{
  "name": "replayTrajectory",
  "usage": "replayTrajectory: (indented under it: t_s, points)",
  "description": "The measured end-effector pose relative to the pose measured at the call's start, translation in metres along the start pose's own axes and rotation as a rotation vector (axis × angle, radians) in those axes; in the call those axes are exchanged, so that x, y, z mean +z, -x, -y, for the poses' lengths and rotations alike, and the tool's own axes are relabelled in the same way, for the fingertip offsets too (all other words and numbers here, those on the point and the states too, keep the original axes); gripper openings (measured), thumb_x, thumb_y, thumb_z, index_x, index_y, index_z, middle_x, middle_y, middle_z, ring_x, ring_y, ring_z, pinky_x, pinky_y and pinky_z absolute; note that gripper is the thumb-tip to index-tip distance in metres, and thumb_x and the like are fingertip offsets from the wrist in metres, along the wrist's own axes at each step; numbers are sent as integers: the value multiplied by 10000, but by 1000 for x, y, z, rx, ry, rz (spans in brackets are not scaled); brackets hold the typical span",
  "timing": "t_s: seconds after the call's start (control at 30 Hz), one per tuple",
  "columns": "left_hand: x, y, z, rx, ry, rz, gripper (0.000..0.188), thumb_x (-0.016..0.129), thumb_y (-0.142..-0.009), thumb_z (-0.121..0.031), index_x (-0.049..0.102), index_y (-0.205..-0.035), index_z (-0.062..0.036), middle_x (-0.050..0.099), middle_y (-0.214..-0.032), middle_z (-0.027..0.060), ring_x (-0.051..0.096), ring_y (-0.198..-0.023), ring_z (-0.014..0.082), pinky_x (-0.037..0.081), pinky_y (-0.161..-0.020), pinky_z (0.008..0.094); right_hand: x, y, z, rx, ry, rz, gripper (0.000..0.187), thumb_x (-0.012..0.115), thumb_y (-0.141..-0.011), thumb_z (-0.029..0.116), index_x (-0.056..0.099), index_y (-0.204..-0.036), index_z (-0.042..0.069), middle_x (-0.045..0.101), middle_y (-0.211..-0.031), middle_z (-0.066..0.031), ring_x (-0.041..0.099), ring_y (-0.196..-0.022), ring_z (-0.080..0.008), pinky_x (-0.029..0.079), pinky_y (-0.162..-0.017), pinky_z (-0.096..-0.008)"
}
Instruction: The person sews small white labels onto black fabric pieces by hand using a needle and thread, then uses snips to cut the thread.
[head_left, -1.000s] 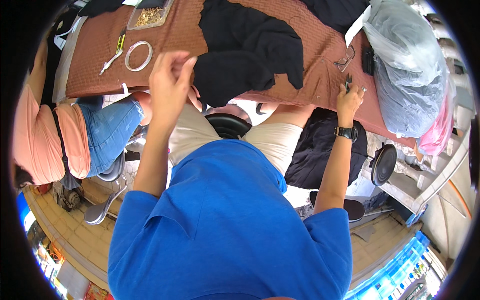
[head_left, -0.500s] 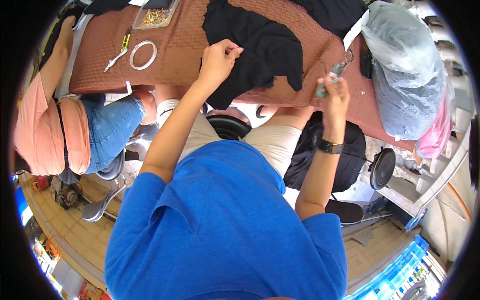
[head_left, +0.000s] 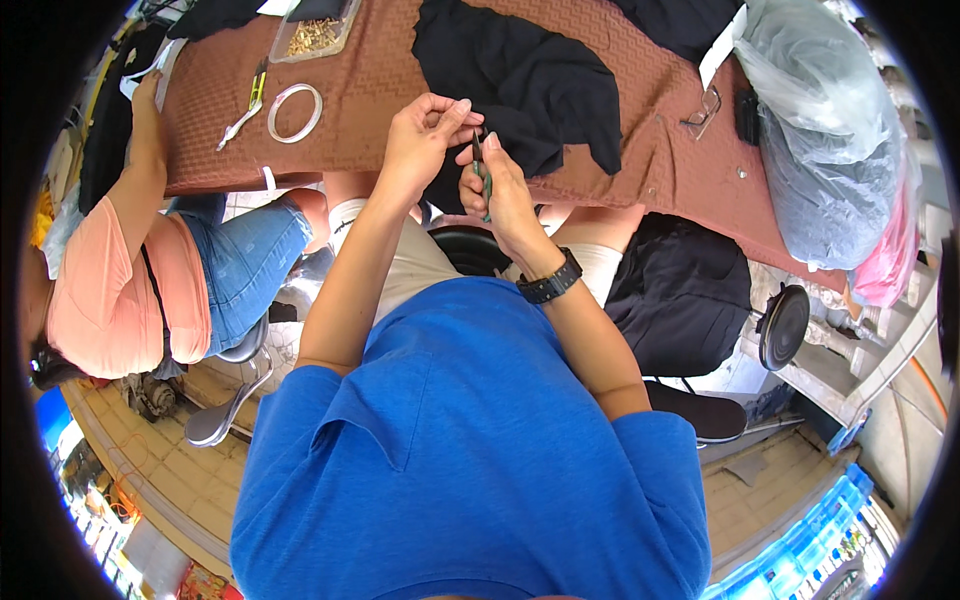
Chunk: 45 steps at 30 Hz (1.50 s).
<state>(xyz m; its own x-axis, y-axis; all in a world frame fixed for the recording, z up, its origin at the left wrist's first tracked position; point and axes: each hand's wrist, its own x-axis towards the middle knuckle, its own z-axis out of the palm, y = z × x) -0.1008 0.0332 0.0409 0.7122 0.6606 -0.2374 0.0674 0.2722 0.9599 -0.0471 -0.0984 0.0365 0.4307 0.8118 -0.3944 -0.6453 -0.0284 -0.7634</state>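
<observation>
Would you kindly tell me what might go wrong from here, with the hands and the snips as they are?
The snips in the right hand point up close to the fingers of the left hand, so a slip might nick them. The black cloth lies right by the blades and could be snagged or cut by accident. The eyeglasses rest uncased on the table, so a sweeping arm might knock them.

Brown-covered table [head_left: 360,75], black cloth [head_left: 530,75], white ring [head_left: 319,107]
</observation>
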Motion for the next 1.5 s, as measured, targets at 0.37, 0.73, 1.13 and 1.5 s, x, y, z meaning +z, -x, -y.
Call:
replayTrajectory:
  t_s: [0.37, 0.73, 1.13, 1.5]
  points:
    - [-4, 1, 5, -11, -32, 61, 244, 646, -970, -207, 638, -1001, 34, 720, -984, 118, 673, -854, 125, 547, -818, 266, -5, -10, -3, -66, -94, -41, 353, 371, -1070, 365, 519, -952, 67, 387, -669, 38, 335, -517, -50, 272, -471, -210]
    - [-1, 6, 2, -11, -68, 72, 236, 652, -966, -206, 660, -1018, 25, 711, -930, 88, 668, -869, 121, 528, -824, 254, -7, -13, 4, -51, -144, -28, 329, 414, -1067, 343, 512, -915, 68, 377, -665, 35, 340, -527, -63, 290, -480, -216]
    - [-3, 0, 14, 0, -12, 103, 249, 594, -1002, -224, 648, -1053, 14, 708, -1058, 108, 657, -951, 138, 509, -911, 278, -10, -20, 0, -17, -242, -29, 330, 466, -1039, 349, 483, -831, 94, 417, -647, 26, 362, -479, -72, 266, -441, -234]
    - [-4, 17, -19, 134, -156, 68, 201, 622, -983, -181, 687, -999, 9, 729, -968, 92, 659, -893, 113, 513, -841, 256, -214, 12, 88, -487, 1225, -1196, 404, 611, -883, 126, 570, -1231, -75, 580, -1147, -272, 540, -1072, -438, 427, -952, -495]
